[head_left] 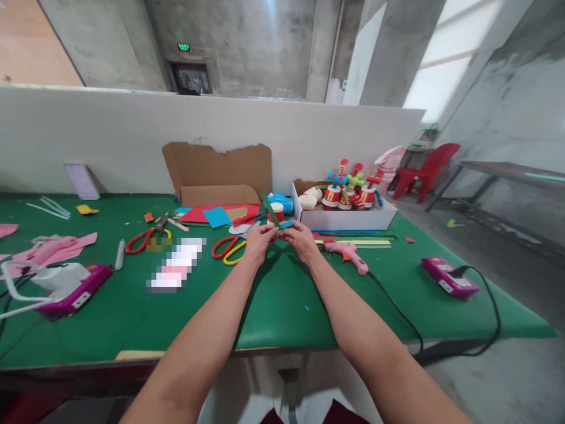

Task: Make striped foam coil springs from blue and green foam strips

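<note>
Green table with scissors, pink glue gun, purple power strips, white box

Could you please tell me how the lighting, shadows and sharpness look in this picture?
Head view: the window at upper right is washed out; shadows fall on the green table below the left hand and right hand; a pixelated patch masks part of the tabletop; the green strip lacks fine detail.

Bright daylight glares through the right-hand window
</note>
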Demonstrator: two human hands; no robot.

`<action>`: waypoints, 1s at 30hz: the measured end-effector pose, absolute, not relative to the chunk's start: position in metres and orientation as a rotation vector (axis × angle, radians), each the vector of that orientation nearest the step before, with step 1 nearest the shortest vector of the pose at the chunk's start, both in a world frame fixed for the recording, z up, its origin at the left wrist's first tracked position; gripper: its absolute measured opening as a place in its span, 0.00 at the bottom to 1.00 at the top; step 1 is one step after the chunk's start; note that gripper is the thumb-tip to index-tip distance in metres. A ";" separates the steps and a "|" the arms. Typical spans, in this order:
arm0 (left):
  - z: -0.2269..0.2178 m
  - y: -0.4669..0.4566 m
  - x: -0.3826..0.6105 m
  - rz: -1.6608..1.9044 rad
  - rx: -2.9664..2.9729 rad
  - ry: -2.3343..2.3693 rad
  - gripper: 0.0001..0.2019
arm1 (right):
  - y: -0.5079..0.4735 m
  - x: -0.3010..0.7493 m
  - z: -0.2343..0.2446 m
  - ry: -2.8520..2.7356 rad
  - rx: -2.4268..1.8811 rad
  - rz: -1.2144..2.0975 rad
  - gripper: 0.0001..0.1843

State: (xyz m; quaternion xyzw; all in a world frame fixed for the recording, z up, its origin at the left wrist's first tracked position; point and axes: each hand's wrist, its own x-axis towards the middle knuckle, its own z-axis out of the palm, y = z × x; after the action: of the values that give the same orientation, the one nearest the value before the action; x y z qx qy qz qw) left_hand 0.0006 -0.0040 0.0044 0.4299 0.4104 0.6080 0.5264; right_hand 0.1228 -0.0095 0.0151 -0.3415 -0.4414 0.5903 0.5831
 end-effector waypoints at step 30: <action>0.002 -0.003 -0.001 1.441 1.069 1.001 0.15 | -0.005 0.127 0.013 -1.400 -1.101 0.784 0.06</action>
State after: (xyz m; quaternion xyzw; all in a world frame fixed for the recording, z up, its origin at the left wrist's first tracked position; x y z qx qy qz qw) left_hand -0.0010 -0.0026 0.0025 0.4454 0.4169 0.6003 0.5172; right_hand 0.1271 -0.0048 0.0132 -0.4678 -0.5945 0.3329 0.5629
